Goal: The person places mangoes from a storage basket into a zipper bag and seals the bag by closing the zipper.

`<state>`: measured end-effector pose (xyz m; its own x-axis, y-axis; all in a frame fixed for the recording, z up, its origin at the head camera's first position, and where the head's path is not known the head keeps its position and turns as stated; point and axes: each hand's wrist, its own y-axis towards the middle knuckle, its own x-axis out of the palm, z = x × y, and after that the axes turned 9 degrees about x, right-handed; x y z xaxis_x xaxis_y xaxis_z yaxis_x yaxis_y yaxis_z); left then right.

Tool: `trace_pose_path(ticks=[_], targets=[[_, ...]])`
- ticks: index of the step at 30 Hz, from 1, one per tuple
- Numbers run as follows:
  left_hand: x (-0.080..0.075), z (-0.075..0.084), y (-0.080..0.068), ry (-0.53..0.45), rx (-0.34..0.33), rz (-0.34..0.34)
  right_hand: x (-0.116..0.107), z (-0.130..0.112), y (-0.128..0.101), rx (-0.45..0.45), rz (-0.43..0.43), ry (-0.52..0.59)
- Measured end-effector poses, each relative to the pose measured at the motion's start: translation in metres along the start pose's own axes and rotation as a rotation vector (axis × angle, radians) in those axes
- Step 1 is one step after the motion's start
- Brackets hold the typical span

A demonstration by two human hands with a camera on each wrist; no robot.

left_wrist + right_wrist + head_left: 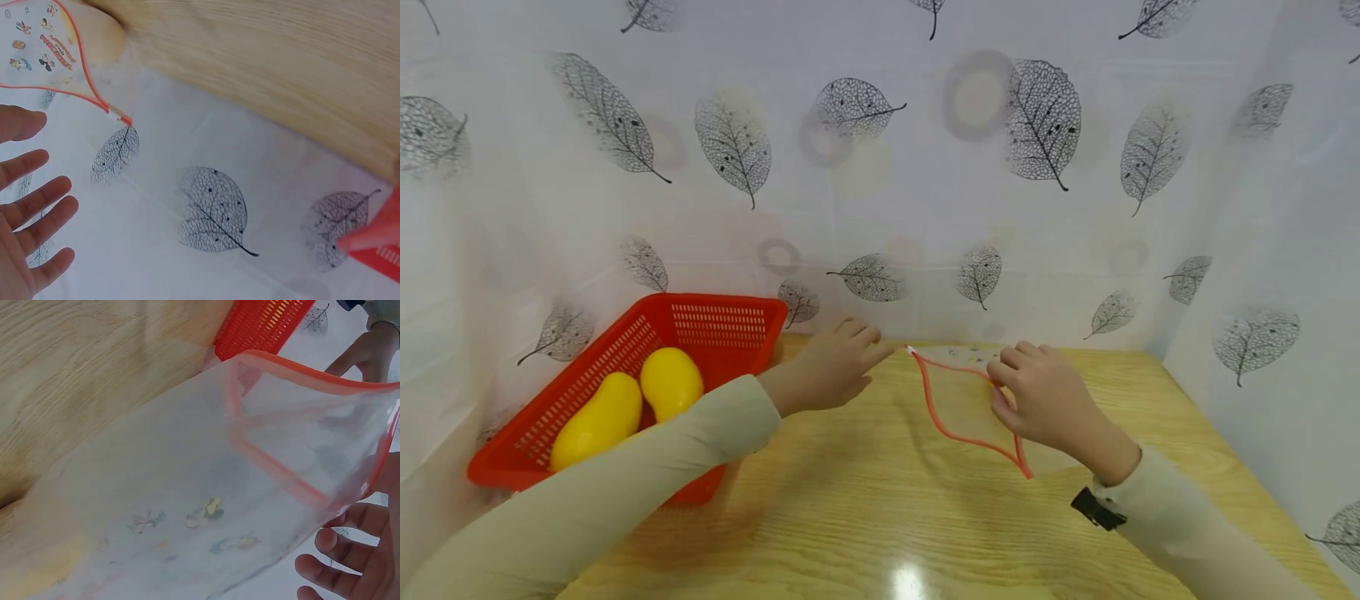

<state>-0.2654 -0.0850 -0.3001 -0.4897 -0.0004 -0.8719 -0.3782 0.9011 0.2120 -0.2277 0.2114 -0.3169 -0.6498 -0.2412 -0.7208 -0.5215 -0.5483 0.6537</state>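
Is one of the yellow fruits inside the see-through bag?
No, both yellow fruits lie in the red basket; the bag is empty.

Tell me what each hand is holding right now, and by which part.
The right hand pinches the clear zip bag by its orange zipper rim, holding the mouth open. The left hand holds nothing; its fingers are spread, just short of the bag's corner.

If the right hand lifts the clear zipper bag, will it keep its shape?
Probably not. The clear zipper bag looks like thin, see-through film, so it should sag. It seems empty, so likely very light. Its orange rim, held by the right hand, may stay slightly open.
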Motion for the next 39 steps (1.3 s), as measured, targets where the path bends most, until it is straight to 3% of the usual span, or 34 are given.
trace_pose_path(ticks=[8,18,29,39], targets=[[-0.014,-0.015,-0.022,-0.034,-0.060,-0.053,0.003,-0.001,-0.003,-0.017,0.004,0.024],[-0.026,-0.045,-0.048,-0.029,-0.061,-0.080,0.006,-0.002,-0.004,-0.025,0.016,0.028],[-0.008,-0.078,-0.087,-0.071,-0.103,-0.137,0.007,-0.002,-0.004,-0.011,0.014,0.029],[0.011,-0.111,-0.128,-0.061,-0.183,-0.305,0.006,-0.003,-0.002,-0.007,0.021,0.035]])
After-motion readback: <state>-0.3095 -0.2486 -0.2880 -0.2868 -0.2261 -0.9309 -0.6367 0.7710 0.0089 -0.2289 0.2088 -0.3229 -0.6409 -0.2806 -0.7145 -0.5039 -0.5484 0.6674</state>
